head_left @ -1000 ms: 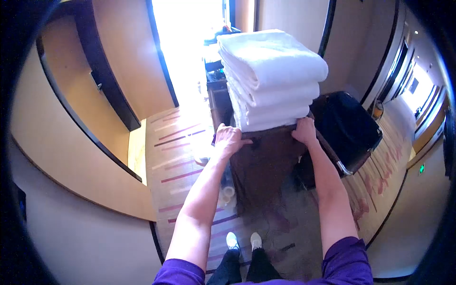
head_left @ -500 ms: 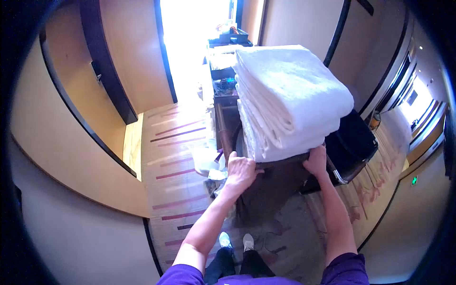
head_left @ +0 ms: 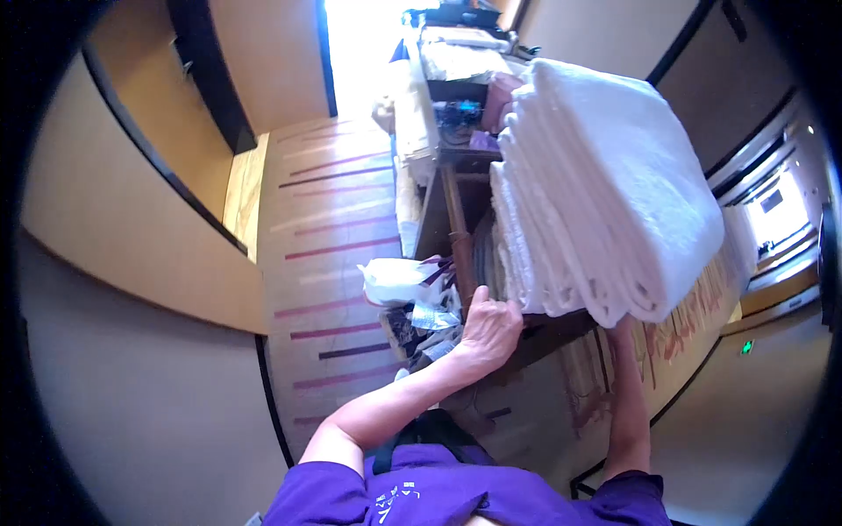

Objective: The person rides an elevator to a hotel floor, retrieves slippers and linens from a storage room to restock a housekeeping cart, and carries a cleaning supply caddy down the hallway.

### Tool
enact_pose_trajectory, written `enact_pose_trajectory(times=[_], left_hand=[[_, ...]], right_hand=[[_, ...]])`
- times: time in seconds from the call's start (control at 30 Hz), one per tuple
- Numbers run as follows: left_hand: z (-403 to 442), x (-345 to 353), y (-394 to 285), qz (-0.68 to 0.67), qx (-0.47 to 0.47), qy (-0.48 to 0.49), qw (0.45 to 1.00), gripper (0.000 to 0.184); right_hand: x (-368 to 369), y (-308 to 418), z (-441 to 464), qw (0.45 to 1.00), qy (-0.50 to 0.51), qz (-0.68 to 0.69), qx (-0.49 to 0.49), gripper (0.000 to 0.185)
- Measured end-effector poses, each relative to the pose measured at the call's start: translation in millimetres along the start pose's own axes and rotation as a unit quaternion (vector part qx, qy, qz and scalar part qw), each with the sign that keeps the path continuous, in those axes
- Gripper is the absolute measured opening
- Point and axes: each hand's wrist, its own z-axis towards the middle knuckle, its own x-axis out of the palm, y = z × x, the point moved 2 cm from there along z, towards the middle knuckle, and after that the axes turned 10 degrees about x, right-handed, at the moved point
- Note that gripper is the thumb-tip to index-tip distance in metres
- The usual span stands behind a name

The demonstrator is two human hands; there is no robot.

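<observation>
A tall stack of folded white towels (head_left: 614,184) stands at the near end of a dark cart (head_left: 557,337), tilted in view. My left hand (head_left: 491,331) is closed on the cart's top edge at the stack's lower left corner. My right hand (head_left: 621,331) is under the stack's lower right corner, its fingers hidden by the towels. Behind the towels, the cart's tray (head_left: 460,158) holds small packets, and white linens lie farther back.
White plastic bags (head_left: 399,280) and wrapped items hang or lie at the cart's left side. Striped carpet (head_left: 329,228) covers the floor. A wooden door (head_left: 132,96) is at left; a green sign (head_left: 746,348) is on the right wall.
The towels and cart appear nearer and larger, shifted to the right. More of the cart's trays and the bags show. Both arms have bent closer to my body, and the right fingers have become hidden.
</observation>
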Motion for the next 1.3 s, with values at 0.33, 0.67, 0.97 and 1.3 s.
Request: enact_pose_trajectory(times=[0.33, 0.67, 0.97, 1.3], left_hand=[[2, -46, 15, -0.060, 0.111, -0.071, 0.989, 0.016], [-91, -111, 142, -0.450, 0.209, -0.008, 0.868, 0.051], [-199, -141, 345, -0.315, -0.143, 0.221, 0.912, 0.046], [-121, -114, 423, -0.326, -0.063, 0.292, 0.897, 0.050]], right_hand=[[-35, -2, 9, 0.995, 0.046, -0.044, 0.082, 0.054], [-76, 83, -1, 0.969, 0.077, -0.165, 0.169, 0.056], [-77, 231, -55, 0.805, 0.240, -0.403, 0.364, 0.038], [120, 557, 126, 0.939, 0.242, 0.199, 0.139, 0.016]])
